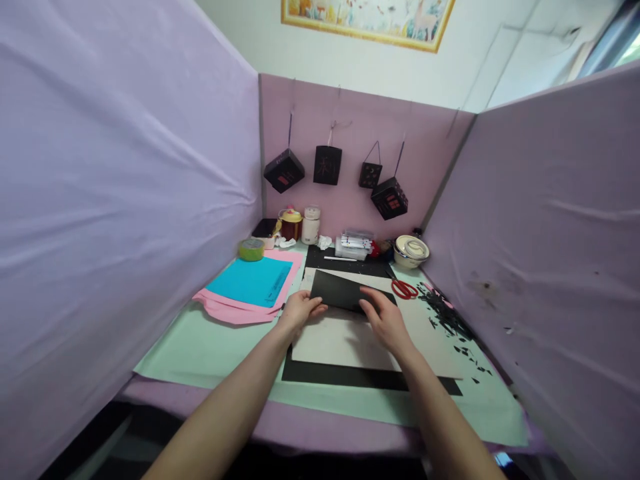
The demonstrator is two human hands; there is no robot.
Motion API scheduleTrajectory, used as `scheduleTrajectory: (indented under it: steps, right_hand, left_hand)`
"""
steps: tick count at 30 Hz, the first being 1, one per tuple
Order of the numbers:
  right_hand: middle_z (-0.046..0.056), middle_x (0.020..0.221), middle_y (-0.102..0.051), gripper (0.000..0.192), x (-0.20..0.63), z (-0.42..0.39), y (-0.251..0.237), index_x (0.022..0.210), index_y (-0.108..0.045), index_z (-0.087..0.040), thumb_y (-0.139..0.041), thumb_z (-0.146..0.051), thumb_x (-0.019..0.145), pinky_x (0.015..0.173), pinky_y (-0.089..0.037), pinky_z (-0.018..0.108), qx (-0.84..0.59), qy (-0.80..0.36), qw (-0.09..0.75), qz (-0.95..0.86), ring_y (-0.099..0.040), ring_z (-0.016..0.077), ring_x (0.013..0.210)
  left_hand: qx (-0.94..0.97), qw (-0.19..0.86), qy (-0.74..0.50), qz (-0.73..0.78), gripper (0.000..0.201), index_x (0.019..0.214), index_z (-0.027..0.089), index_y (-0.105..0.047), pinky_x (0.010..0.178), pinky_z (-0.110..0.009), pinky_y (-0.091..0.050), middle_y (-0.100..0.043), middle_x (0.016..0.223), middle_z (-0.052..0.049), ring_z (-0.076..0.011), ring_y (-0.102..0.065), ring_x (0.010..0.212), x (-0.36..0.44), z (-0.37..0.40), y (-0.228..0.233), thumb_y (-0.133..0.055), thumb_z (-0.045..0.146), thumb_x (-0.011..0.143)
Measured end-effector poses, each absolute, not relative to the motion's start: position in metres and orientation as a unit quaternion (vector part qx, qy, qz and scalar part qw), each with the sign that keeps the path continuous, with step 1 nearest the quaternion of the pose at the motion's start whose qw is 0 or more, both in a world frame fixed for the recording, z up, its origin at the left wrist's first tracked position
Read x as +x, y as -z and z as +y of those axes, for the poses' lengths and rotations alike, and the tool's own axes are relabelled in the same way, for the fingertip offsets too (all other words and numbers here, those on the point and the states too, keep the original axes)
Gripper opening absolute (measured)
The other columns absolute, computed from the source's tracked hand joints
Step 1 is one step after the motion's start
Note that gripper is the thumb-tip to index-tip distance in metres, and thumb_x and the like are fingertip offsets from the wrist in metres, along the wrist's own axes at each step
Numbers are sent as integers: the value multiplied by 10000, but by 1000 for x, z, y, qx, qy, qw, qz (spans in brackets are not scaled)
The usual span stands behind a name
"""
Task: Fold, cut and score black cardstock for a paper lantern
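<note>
A folded black paper sheet (340,290) lies on a white board (345,343) in the middle of the desk. My left hand (299,310) grips its near left edge, thumb on top. My right hand (384,320) presses on its near right edge with the fingers bent over it. Under the white board sits a larger black sheet (350,378), showing along the near side.
Blue paper (250,280) on pink sheets (235,310) lies to the left, a tape roll (251,249) behind it. Red scissors (404,289) and black paper scraps (447,320) are to the right. Jars, a box and a bowl (411,251) line the back. Paper lanterns (327,165) hang on the purple partition.
</note>
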State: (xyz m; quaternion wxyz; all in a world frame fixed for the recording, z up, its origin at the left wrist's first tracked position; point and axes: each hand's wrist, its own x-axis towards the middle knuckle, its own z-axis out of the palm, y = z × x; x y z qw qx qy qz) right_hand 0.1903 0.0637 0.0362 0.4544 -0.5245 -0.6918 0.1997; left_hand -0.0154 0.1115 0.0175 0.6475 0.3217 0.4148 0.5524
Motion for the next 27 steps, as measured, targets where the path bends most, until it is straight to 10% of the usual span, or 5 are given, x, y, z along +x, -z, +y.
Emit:
scheduleTrajectory:
  steps: [6,13,27]
  right_hand:
    - [63,1565,-132,770,193,82,-21,1493,-198,-218,-409,-604,860,1146,-111,445,-534,-140,95,-828,-97,253,1438]
    - [38,1569,-107,799,193,77,-9,1494,-191,-222,-315,-686,855,1148,-69,422,-535,-129,68,-832,-69,236,1442]
    - [72,1568,-74,856,227,69,-1,1500,-127,-126,-284,-672,860,1156,-87,414,-604,-109,36,-788,-61,227,1444]
  left_hand:
    - [386,614,-493,480,263,702,125,-592,526,-286,-545,-617,492,-38,-193,-634,449,-31,115,-14,-774,-26,587]
    - [589,386,-556,442,221,820,241,-667,1068,-347,-344,-700,1038,-92,-258,-542,1196,-32,123,-26,-700,79,673]
    - [855,188,-191,444,600,1316,121,-482,1137,-392,-166,-334,1480,-160,-272,-257,1396,5,130,6,-548,455,823]
